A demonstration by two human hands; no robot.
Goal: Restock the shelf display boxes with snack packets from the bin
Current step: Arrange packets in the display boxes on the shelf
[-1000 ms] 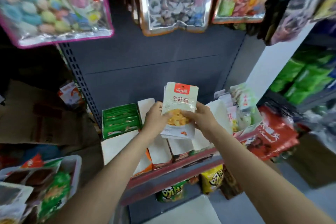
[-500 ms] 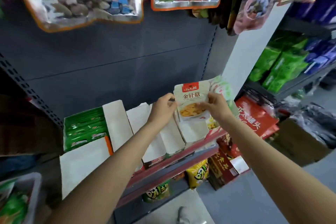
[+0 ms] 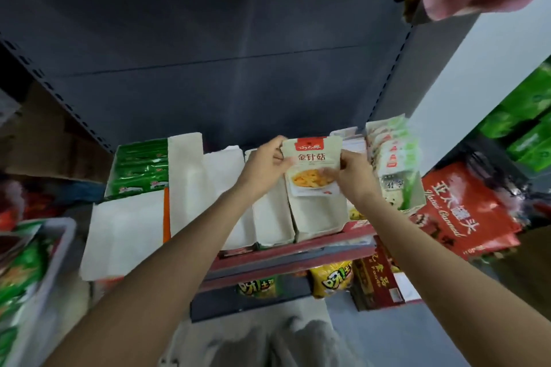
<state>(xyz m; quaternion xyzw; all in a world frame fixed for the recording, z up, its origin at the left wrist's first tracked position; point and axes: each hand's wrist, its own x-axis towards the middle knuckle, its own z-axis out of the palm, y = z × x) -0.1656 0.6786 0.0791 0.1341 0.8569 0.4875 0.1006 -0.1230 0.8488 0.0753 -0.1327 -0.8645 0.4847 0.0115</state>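
Note:
A stack of white snack packets (image 3: 311, 168) with a red label and a yellow food picture stands upright in a white display box (image 3: 320, 217) on the shelf. My left hand (image 3: 264, 165) grips the stack's left edge and my right hand (image 3: 353, 171) grips its right edge. The packets' lower part sits inside the box. Further white display boxes (image 3: 214, 188) stand to the left. A grey bin (image 3: 64, 235) with green packets sits at the lower left.
A box of green packets (image 3: 140, 168) stands at the shelf's left. A box of pale green and white packets (image 3: 393, 164) stands right of my hands. Red bags (image 3: 465, 211) lie farther right. The red shelf edge (image 3: 292, 256) runs below, yellow snack bags (image 3: 331, 278) under it.
The view has swung right and down. Both hands have lowered the packets from above the shelf into the white box, still holding them on both sides.

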